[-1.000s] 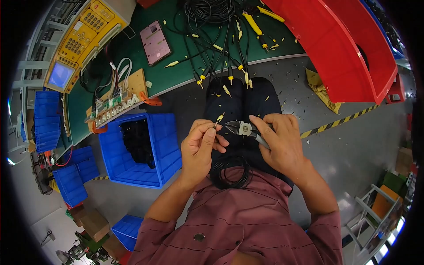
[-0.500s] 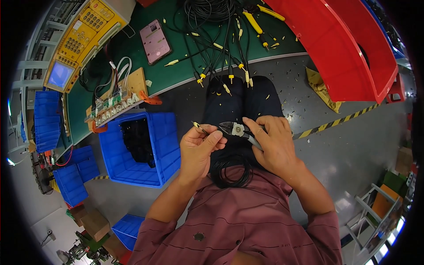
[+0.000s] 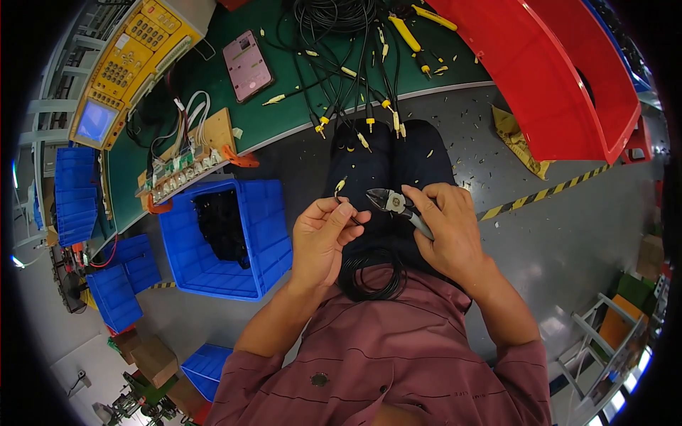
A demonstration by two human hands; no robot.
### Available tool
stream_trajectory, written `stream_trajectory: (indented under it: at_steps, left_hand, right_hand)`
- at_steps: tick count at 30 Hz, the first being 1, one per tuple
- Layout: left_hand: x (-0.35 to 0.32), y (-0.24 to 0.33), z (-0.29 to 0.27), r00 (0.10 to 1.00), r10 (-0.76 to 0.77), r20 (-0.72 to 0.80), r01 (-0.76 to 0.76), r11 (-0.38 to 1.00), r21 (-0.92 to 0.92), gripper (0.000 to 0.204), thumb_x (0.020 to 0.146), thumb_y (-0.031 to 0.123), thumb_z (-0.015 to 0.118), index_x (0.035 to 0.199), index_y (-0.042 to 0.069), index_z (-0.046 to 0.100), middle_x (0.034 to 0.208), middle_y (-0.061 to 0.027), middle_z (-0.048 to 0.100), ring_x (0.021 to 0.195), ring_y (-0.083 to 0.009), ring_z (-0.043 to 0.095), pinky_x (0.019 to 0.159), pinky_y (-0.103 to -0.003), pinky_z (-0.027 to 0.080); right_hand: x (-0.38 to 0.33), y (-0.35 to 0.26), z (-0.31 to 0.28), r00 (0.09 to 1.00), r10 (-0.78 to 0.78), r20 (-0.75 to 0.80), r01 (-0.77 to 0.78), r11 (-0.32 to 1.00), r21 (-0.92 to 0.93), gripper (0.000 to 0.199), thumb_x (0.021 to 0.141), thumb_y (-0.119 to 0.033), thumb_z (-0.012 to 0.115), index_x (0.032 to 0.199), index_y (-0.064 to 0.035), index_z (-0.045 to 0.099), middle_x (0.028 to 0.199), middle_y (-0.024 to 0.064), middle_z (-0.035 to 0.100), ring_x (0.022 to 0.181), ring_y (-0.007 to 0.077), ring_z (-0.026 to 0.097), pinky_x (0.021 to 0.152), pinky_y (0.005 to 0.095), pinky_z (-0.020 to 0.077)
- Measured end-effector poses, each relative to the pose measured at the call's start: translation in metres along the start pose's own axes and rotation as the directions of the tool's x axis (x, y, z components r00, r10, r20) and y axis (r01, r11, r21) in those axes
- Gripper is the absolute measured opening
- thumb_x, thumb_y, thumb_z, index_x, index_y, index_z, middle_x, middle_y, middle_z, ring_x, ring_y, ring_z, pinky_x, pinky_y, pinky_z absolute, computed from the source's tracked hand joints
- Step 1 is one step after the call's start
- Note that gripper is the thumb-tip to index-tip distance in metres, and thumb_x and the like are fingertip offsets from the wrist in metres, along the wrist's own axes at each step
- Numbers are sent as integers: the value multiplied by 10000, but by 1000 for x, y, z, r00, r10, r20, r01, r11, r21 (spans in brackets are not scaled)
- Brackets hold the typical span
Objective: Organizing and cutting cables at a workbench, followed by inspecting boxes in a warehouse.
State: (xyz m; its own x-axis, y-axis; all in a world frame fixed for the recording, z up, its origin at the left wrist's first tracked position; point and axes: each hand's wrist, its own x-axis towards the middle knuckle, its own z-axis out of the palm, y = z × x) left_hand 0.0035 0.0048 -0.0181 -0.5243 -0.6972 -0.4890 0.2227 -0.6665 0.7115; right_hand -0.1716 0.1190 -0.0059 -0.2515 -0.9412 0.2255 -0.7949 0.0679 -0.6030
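Pinched between the thumb and fingers of my left hand [image 3: 323,231] is a black cable, and its pale yellow and metal plug end [image 3: 340,186] points up above the fingertips. My right hand [image 3: 449,226] is wrapped round the grey grips of diagonal cutters [image 3: 393,201]. Their jaws are a little apart and face the left hand, without touching the cable. A coil of black cable [image 3: 376,275] rests on my lap below both hands. More black cables with yellow plugs [image 3: 370,122] hang over the bench edge above my knees.
The green bench [image 3: 206,74] holds a pink phone [image 3: 247,65], a yellow test instrument [image 3: 128,67], a wooden connector fixture [image 3: 192,167] and yellow-handled pliers [image 3: 405,33]. A blue bin [image 3: 270,234] with black contents stands at left, a large red bin [image 3: 540,85] at upper right. Clippings litter the floor.
The cutters have drawn back to the right from my left hand. The plug end in my left hand has swung from pointing left to pointing up.
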Motion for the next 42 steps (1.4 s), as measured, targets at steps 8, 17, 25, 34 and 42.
stream_trajectory:
  at_steps: [8,17,25,34,42]
  left_hand:
    - [-5,0,4,999,21,34,-26,989,147,146,868,45,621,1002,-14,623,853,-101,658,728,-170,658,578,-220,541]
    - [-6,1,-1,980,129,155,-165,953,254,154,879,45,608,1023,-3,633,881,-118,643,738,-180,636,585,-236,521]
    - [-6,5,0,974,153,166,-204,913,354,137,879,20,596,1007,-11,635,852,-102,617,726,-171,621,579,-236,511]
    - [-2,5,5,967,173,185,-222,931,289,136,865,-12,599,996,-10,635,916,-86,608,740,-174,623,594,-239,519]
    - [-3,8,15,943,195,268,-280,902,329,209,845,-49,601,1051,-25,625,893,-76,580,766,-165,611,602,-240,514]
  right_hand:
    - [4,0,2,996,-89,-4,88,994,-66,615,584,15,655,1187,-85,583,922,79,519,838,248,513,778,372,386]
    - [6,2,-1,989,-146,9,146,981,-125,626,594,-9,672,1206,-98,572,937,78,516,839,245,504,786,381,381]
    - [8,1,-6,986,-165,29,167,974,-151,597,606,-12,672,1189,-106,584,920,75,524,819,243,516,769,371,388]
    - [7,3,-10,997,-8,-82,18,993,117,433,659,50,645,1080,-34,587,832,111,536,712,276,537,643,349,427]
    - [-5,8,-20,975,214,-52,-179,907,381,403,767,53,569,1165,38,507,903,125,510,799,239,519,742,285,422]
